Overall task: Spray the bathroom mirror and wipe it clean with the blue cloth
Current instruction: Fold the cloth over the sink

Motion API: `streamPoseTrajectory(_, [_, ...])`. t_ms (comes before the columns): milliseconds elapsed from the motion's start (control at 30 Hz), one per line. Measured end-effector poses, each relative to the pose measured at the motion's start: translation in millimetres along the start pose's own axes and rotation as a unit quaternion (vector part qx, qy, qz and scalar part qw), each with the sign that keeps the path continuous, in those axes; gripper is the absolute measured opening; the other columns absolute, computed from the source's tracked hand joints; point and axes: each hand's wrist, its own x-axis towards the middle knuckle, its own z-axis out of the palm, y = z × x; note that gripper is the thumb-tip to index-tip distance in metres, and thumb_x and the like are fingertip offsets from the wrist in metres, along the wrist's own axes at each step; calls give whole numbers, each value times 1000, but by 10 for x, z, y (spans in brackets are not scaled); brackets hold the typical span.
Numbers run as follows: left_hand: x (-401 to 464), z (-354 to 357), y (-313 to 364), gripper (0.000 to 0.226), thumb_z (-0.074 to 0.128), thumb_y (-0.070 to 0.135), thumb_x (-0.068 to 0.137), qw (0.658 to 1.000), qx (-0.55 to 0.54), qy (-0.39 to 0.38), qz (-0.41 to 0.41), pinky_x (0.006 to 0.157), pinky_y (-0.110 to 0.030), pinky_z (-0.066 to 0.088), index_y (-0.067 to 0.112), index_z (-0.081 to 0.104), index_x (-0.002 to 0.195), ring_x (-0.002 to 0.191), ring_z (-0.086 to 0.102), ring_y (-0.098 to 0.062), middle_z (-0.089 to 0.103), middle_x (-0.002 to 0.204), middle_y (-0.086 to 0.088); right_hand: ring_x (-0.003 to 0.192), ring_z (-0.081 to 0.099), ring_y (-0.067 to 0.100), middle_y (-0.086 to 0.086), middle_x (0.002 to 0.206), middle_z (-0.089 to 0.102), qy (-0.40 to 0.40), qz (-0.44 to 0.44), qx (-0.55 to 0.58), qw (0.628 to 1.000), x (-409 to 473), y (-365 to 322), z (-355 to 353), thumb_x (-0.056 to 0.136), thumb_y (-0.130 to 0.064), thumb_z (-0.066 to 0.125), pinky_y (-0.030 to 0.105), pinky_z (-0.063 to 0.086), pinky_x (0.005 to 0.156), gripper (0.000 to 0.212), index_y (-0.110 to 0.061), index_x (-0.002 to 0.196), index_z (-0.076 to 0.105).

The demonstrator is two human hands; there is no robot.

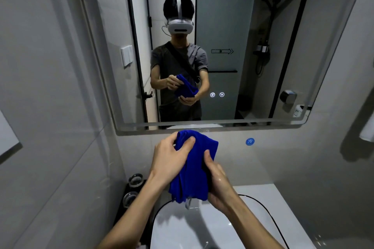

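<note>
Two hands hold a bunched blue cloth point(194, 170) in the air above the white basin point(182, 226), just below the bottom edge of the mirror point(253, 79). The left hand point(169, 159) curls its fingers and thumb round the cloth's upper part; the right hand point(217, 184) grips the lower part from the side, and its skin looks wet. No spray bottle is in view. Likely risks: a loose corner hanging from the bunch could drag into the basin and pick up water, which would streak the glass; wiping with an uneven wad may smear; a wet grip may slip. Two glass tumblers point(134, 185) stand at the worktop's left edge, where an elbow could knock them.
</note>
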Motion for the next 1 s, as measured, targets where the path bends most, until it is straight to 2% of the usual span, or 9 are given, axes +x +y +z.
streamPoseTrajectory(133, [-6, -130, -145, 19, 66, 33, 90, 981, -145, 1, -128, 68, -28, 54, 15, 72, 95, 81, 71, -18, 76, 83, -1, 107, 69, 29, 8, 119, 71, 43, -23, -89, 995, 42, -3, -46, 97, -47, 51, 51, 55, 92, 43, -19, 129, 58])
streamPoseTrajectory(300, [-38, -321, -520, 37, 69, 34, 86, 891, -356, 22, -281, 84, -45, 55, 7, 68, 111, 96, 69, -34, 73, 104, -20, 92, 71, 23, 4, 103, 73, 71, -112, -262, 956, 99, -69, 61, 93, -52, 53, 41, 58, 76, 37, -21, 110, 65])
streamPoseTrajectory(400, [-150, -369, -746, 54, 68, 43, 85, 843, -432, 7, -321, 101, -55, 45, 10, 61, 127, 115, 62, -37, 66, 123, -19, 81, 67, 17, -2, 88, 70, 48, -174, -338, 924, 104, -41, 216, 96, -52, 52, 35, 52, 68, 32, -23, 96, 62])
streamPoseTrajectory(467, [-231, -374, -883, 56, 66, 47, 87, 822, -471, 11, -321, 101, -60, 44, 16, 57, 133, 118, 60, -38, 64, 128, -16, 69, 60, 9, -5, 75, 64, 38, -210, -380, 900, 108, 11, 311, 98, -47, 52, 28, 47, 62, 29, -21, 86, 57])
streamPoseTrajectory(533, [-328, -385, -970, 49, 59, 49, 91, 832, -470, 36, -293, 94, -61, 48, 25, 55, 133, 115, 62, -37, 66, 127, -12, 65, 59, 10, -3, 73, 63, 26, -229, -420, 878, 115, 80, 379, 98, -47, 52, 29, 47, 58, 30, -21, 84, 55])
streamPoseTrajectory(600, [-416, -411, -988, 40, 49, 50, 95, 871, -409, 72, -260, 86, -56, 54, 28, 55, 129, 108, 67, -31, 69, 121, -8, 67, 61, 12, 0, 76, 64, 23, -227, -448, 864, 131, 165, 396, 98, -50, 51, 34, 50, 60, 30, -22, 86, 56])
streamPoseTrajectory(733, [-577, -553, -1053, 26, 44, 45, 99, 952, -188, 127, -207, 67, -29, 58, 28, 58, 111, 92, 69, -18, 69, 108, -1, 65, 59, 11, 7, 79, 64, 33, -170, -442, 880, 170, 399, 323, 98, -49, 51, 31, 46, 59, 38, -14, 87, 56])
streamPoseTrajectory(867, [-721, -778, -1255, 19, 48, 29, 101, 978, -50, 131, -157, 71, -19, 52, 17, 63, 103, 87, 66, -1, 69, 96, 3, 87, 69, 28, 7, 94, 70, 32, -48, -371, 927, 207, 754, 234, 97, -51, 53, 47, 57, 72, 36, -16, 96, 61])
streamPoseTrajectory(1000, [-882, -977, -1486, 18, 50, 34, 99, 973, 78, 120, -179, 74, -19, 47, 20, 62, 100, 86, 64, -10, 68, 91, 7, 91, 71, 23, 3, 107, 70, 23, 37, -326, 944, 168, 1095, 262, 100, -44, 50, 37, 61, 68, 27, -21, 110, 59])
